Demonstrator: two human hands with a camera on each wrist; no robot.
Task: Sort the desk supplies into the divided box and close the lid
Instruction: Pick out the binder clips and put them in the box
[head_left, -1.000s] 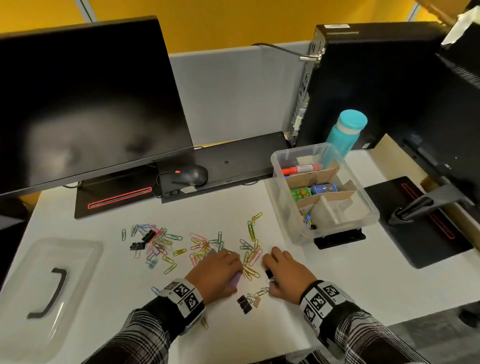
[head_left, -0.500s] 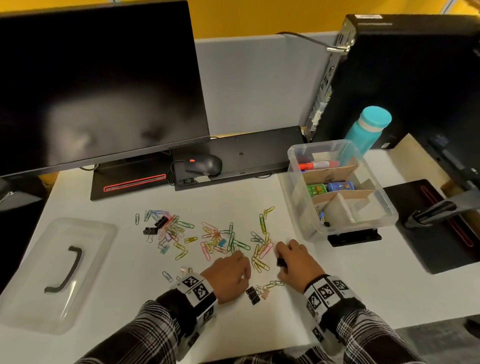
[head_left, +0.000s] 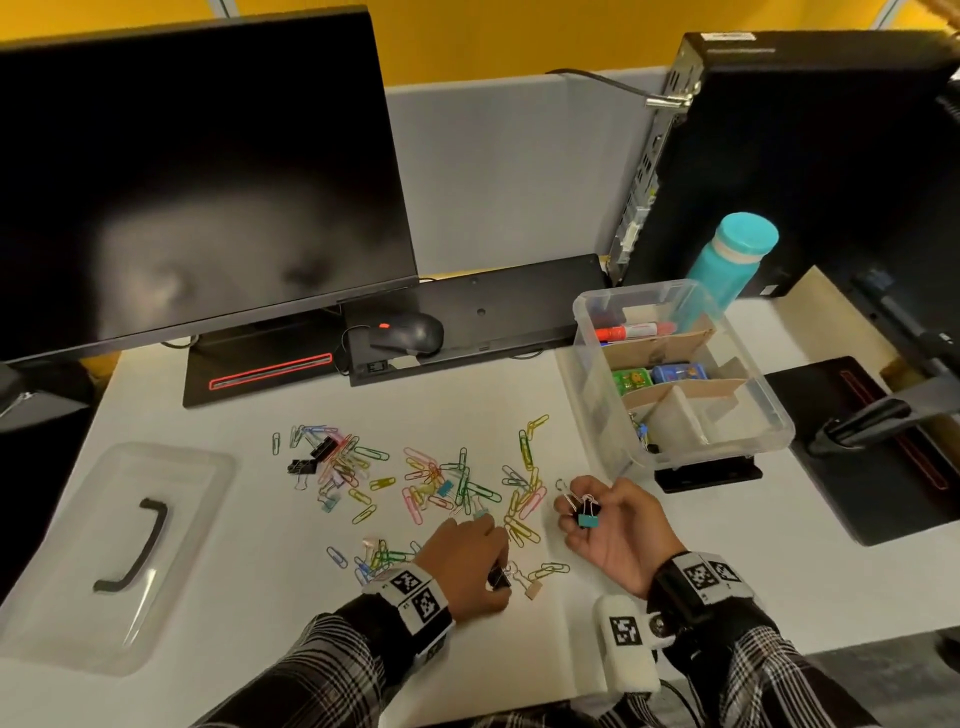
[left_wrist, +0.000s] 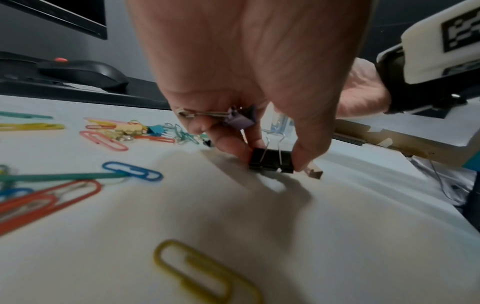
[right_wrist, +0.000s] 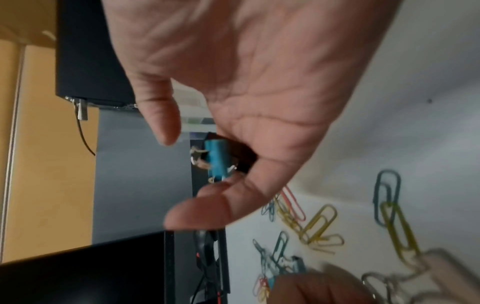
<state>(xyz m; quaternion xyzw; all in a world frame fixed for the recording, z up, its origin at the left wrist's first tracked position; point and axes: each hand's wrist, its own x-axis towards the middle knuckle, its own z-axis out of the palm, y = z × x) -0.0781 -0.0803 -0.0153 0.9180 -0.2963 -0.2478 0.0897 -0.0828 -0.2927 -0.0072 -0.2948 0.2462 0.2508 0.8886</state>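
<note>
Black binder clip (left_wrist: 271, 161) pinched by left hand (left_wrist: 246, 82); purple clip (left_wrist: 240, 119) shows only at wrist; right hand (head_left: 613, 525) cups teal clip (head_left: 588, 519).

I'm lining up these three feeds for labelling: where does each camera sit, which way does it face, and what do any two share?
Head: worn on the head, facing forward and down over the desk; both sleeves, left hand and right hand show.
Left wrist: low, looking along the left hand at the black binder clip it pinches on the desk.
Right wrist: looks along the upturned right hand, which holds a teal binder clip.
Shared: head and left wrist both show the black binder clip and the mouse.
</note>
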